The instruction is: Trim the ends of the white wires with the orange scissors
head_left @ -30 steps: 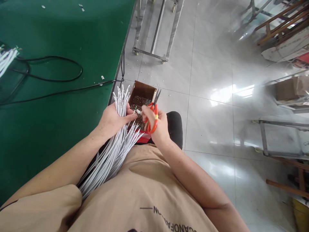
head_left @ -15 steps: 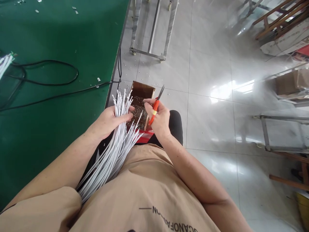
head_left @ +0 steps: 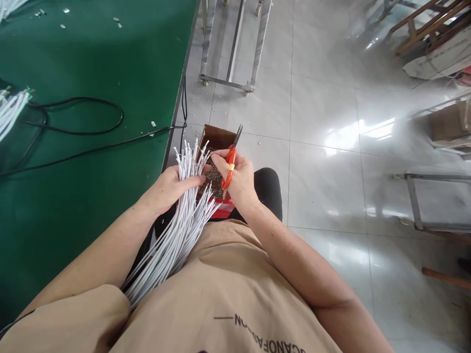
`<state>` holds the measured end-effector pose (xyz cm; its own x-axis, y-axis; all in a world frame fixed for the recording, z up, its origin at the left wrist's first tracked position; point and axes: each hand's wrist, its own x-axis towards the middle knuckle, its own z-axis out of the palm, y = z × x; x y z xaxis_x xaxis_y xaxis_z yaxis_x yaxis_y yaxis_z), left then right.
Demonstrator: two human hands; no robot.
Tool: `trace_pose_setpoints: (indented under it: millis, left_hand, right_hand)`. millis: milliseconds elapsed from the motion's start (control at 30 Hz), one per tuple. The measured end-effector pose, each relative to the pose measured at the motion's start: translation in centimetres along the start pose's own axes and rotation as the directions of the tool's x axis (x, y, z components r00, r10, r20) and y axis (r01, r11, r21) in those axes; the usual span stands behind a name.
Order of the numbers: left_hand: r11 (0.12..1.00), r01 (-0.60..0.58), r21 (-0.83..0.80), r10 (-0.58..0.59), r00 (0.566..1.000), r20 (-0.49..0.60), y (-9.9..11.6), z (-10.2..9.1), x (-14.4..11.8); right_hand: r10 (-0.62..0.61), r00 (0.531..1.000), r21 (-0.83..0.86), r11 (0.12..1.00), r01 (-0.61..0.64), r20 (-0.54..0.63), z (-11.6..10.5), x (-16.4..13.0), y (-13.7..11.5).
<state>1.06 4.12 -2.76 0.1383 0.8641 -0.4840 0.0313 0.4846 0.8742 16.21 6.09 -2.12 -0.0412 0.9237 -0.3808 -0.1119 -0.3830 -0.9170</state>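
Observation:
My left hand (head_left: pixel 165 189) is closed round a thick bundle of white wires (head_left: pixel 172 245), thumb across the front. The wires' upper ends fan out above the fingers, while a looser group with pointed tips hangs on the right side of the bundle. In my right hand (head_left: pixel 241 184) a pair of orange-handled scissors (head_left: pixel 229 166) lies across the palm, dark blades pointing up and away. Its thumb and forefinger meet right beside the wire ends; whether they pinch a wire is too small to tell. Below both hands stands an open cardboard box (head_left: pixel 220 136) with many small scraps inside.
To the left is a green table (head_left: pixel 91 196) with a black cable (head_left: pixel 110 146), white scraps and another bundle of white wires (head_left: pixel 13 113). A metal frame on casters (head_left: pixel 231 81) stands ahead on the tiled floor (head_left: pixel 320 186). Racks with cartons (head_left: pixel 447 122) are at the right.
My right hand has moved left with the scissors, its fingertips now at the wire ends. A single wire that stood apart beside it no longer sticks up there. The left hand keeps its grip.

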Motion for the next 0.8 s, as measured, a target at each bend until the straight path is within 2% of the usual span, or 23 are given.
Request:
trace_pose_setpoints:
  millis: [100, 233, 333, 467, 600, 700, 800]
  left_hand:
    - [0.996, -0.030, 0.082, 0.030, 1.000, 0.001, 0.0, -0.1, -0.1]
    - [0.972, -0.028, 0.233, 0.037, 0.999, -0.035, -0.1, -0.2, -0.3]
    - [0.962, -0.014, 0.272, 0.025, 0.999, -0.038, -0.1, -0.2, -0.2]
    - [1.000, 0.028, 0.012, -0.028, 0.999, -0.021, -0.1, -0.2, 0.1]
    - [0.975, 0.091, -0.202, -0.101, 0.994, -0.038, 0.0, -0.3, 0.4]
    - [0.968, 0.074, -0.239, -0.087, 0.995, -0.044, 0.0, -0.4, 0.5]
    - [0.978, 0.046, -0.206, -0.057, 0.997, -0.050, 0.0, -0.4, 0.5]
  right_hand:
    - [-0.067, 0.997, -0.035, 0.997, 0.068, 0.034, 0.0, 0.0, 0.1]
    - [-0.161, 0.986, -0.289, 0.943, 0.167, 0.046, 0.0, 0.8, 0.0]
    - [-0.140, 0.989, -0.368, 0.918, 0.151, 0.056, -0.2, 1.5, 0.0]
    - [-0.064, 0.998, -0.260, 0.964, 0.065, 0.015, -0.3, 1.1, 0.2]
    - [-0.061, 0.996, -0.091, 0.994, 0.056, -0.058, 0.0, -0.4, 0.1]
    - [-0.094, 0.994, -0.069, 0.994, 0.090, -0.052, 0.1, -0.8, -0.5]
    - [-0.035, 0.999, -0.044, 0.998, 0.035, 0.003, 0.0, -0.5, -0.7]
